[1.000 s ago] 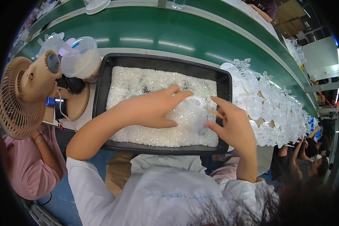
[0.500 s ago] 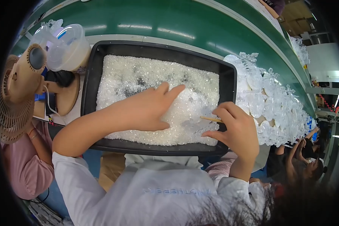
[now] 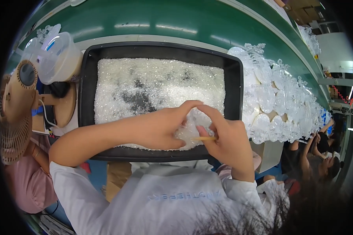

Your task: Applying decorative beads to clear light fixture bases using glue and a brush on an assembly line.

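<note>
Fingers of right hand [image 3: 227, 143] pinch thin stick [image 3: 203, 138], lying level, tip pointing left.

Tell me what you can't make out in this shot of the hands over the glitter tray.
Head view only:
- The clear piece between the left hand and right hand: fingers cover it, and its shape blends into the glitter.
- The thin stick: mostly hidden by the right hand.
- The black tray: near rim hidden by the forearms.
- The clear ornaments: blurred toward the rim.

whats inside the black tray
The black tray holds a bed of clear glittery flakes, thin in dark patches. Both hands, left hand and right hand, cover its near edge, hiding what lies beneath them.
</note>
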`<control>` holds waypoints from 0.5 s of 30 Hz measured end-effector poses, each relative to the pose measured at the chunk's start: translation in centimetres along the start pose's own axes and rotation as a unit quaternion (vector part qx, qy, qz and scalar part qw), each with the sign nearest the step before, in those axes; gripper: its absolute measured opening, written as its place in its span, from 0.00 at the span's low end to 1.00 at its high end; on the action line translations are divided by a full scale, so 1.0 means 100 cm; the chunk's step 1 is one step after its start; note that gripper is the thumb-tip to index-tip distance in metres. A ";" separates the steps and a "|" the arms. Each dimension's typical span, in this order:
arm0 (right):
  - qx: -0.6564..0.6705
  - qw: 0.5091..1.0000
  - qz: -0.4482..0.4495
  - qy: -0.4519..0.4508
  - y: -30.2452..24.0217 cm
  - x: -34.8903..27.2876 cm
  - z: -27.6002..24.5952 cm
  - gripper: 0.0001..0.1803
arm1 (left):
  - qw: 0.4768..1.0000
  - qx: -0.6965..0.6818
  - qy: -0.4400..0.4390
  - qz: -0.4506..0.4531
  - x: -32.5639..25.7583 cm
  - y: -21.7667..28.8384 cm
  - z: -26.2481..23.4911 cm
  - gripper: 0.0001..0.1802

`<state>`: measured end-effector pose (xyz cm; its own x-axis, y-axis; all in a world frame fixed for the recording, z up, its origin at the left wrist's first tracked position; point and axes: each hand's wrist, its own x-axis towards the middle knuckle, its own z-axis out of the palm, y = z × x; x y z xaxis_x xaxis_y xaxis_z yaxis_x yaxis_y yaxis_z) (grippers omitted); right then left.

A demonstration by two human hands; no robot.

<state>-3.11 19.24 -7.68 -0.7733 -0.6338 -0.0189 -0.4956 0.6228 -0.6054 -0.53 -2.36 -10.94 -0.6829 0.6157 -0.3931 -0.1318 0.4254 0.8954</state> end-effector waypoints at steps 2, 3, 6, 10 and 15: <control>0.010 1.000 -0.010 0.012 0.000 -0.001 0.000 0.25 | 0.985 -0.148 0.066 0.066 0.003 0.003 0.011 0.45; 0.051 0.998 0.028 0.032 0.000 -0.002 0.000 0.24 | 0.986 -0.142 0.060 0.066 0.002 -0.001 0.012 0.45; 0.109 0.986 0.081 0.095 0.007 -0.006 -0.001 0.21 | 0.978 0.012 0.197 0.073 -0.007 0.000 0.000 0.38; 0.236 0.948 0.131 0.168 0.007 -0.013 -0.017 0.15 | 0.946 0.103 0.281 0.125 -0.008 0.013 -0.017 0.34; 0.466 0.866 0.159 0.082 0.014 -0.007 -0.013 0.14 | 0.959 -0.185 0.184 0.110 -0.005 -0.003 -0.020 0.31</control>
<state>-3.76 21.14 -7.45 -0.8955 -0.3774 -0.2359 0.2287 0.0644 -0.9714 -1.61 -4.11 -10.61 -0.9219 0.3587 -0.1464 -0.1550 0.0050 0.9879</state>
